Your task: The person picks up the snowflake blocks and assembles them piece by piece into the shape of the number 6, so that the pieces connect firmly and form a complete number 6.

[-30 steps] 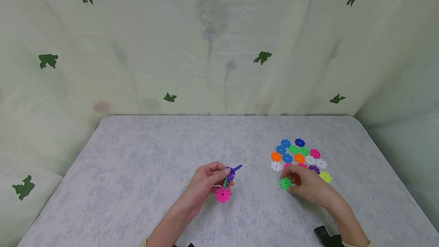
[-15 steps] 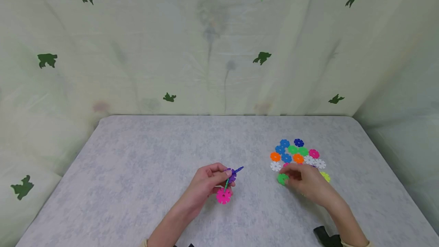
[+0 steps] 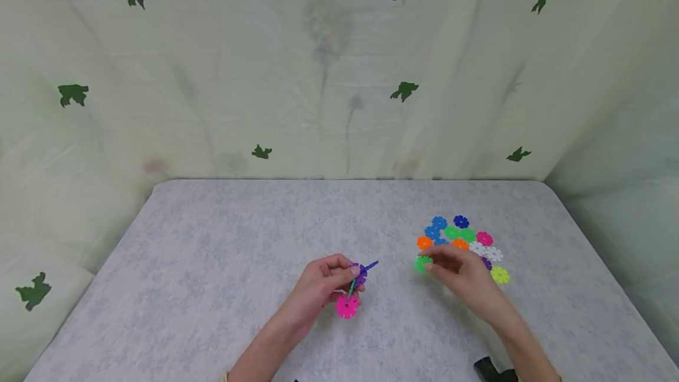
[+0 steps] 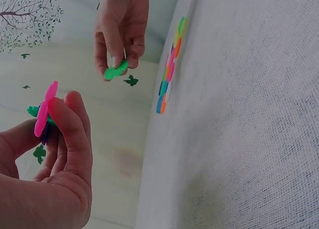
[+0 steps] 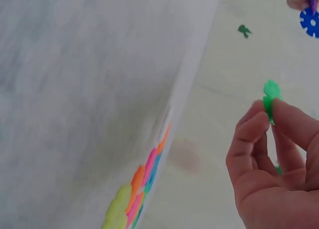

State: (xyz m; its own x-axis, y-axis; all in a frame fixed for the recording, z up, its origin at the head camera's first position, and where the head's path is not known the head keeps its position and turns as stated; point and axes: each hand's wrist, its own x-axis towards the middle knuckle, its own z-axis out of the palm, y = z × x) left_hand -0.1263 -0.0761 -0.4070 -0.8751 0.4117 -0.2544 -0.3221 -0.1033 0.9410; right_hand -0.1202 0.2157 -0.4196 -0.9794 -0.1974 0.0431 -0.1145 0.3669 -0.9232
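Note:
My left hand (image 3: 326, 282) pinches a small chain of joined snowflake discs above the table. In it a pink disc (image 3: 347, 306) hangs lowest, a green one (image 3: 352, 289) stands edge-on, and a purple one (image 3: 363, 276) sits by the thumb. A blue disc (image 5: 310, 23) of the chain shows face-on in the right wrist view. Between thumb and fingertips my right hand (image 3: 467, 279) holds a loose green snowflake disc (image 3: 422, 264), raised off the table. In the left wrist view that green disc (image 4: 115, 70) is apart from the chain.
Behind my right hand several loose discs lie flat in a cluster, among them a yellow one (image 3: 500, 275), a white one (image 3: 494, 253) and an orange one (image 3: 424, 242). A grey cloth covers the table (image 3: 212, 264). A printed curtain (image 3: 297, 75) hangs behind its far edge.
My right hand has lifted the green disc and carried it left and away from me, toward the left hand. The chain in my left hand has barely shifted.

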